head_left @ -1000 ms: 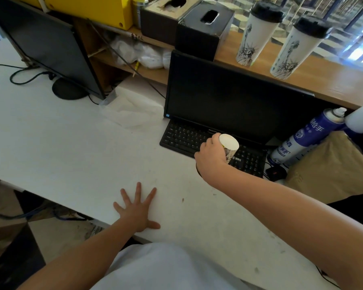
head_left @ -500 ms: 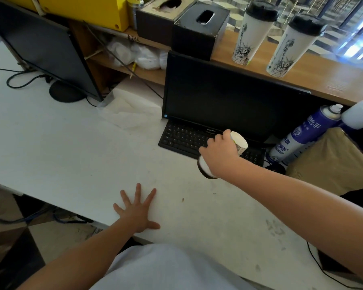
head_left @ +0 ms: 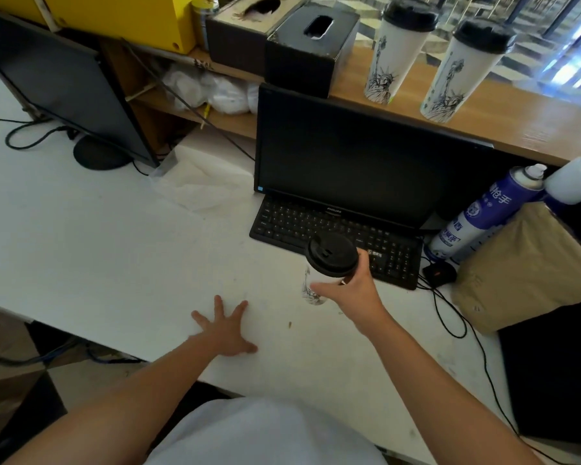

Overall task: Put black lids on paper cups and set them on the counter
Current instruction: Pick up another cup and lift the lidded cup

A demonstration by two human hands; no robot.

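Note:
My right hand (head_left: 353, 290) grips a white paper cup (head_left: 312, 292) with a black lid (head_left: 331, 254) on it, held upright above the white desk in front of the keyboard. Two more lidded paper cups stand on the wooden counter (head_left: 517, 129) at the back right: one (head_left: 396, 52) nearer the middle, the other (head_left: 463, 72) to its right. My left hand (head_left: 227, 327) lies flat on the white desk (head_left: 98, 246), fingers spread, holding nothing.
A black monitor (head_left: 356, 156) and keyboard (head_left: 336, 229) sit behind the held cup. A blue spray can (head_left: 483, 216), a mouse (head_left: 438, 274) and a brown package (head_left: 530, 263) lie at right. A second monitor (head_left: 61, 85) stands at left; tissue boxes (head_left: 309, 48) are on the counter.
My right hand has turned the cup from bottom-up to upright, so the black lid now faces up, and moved it slightly toward me. The left hand has stayed flat.

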